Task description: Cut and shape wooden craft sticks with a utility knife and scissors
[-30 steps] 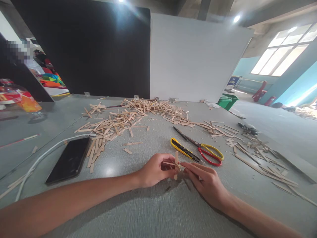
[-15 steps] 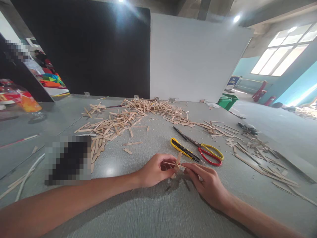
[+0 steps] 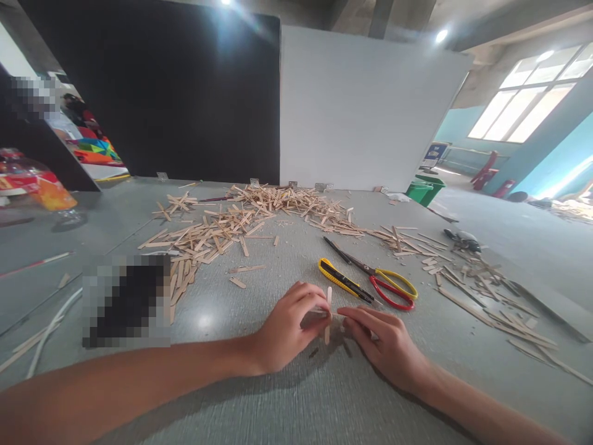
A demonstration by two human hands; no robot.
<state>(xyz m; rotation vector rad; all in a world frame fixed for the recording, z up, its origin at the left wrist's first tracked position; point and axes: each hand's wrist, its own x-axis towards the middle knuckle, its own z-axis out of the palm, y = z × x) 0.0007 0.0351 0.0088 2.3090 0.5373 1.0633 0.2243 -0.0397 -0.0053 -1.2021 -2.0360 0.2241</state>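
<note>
Small wooden craft sticks (image 3: 328, 298) meet in a cross shape just above the grey table. My left hand (image 3: 294, 321) pinches them where they meet, thumb and forefinger closed. From the right, my right hand (image 3: 386, 343) has its thumb and fingers closed on the end of the crosswise stick. Fingers hide part of the joint. Just beyond my hands lie a yellow and black utility knife (image 3: 345, 281) and scissors (image 3: 393, 287) with red and yellow handles. A dark pen-like stick (image 3: 336, 249) lies against the scissors' blades.
A long heap of craft sticks (image 3: 278, 201) curves across the back of the table. Cut scraps and strips (image 3: 491, 303) lie at right, near a dark tool (image 3: 463, 241). A white cable (image 3: 53, 324), a blurred-out dark object (image 3: 130, 300) and a bottle (image 3: 44, 185) are at left.
The crossed sticks have turned so that one stands more upright. My left hand has shifted its grip to the joint; my right hand has hardly moved.
</note>
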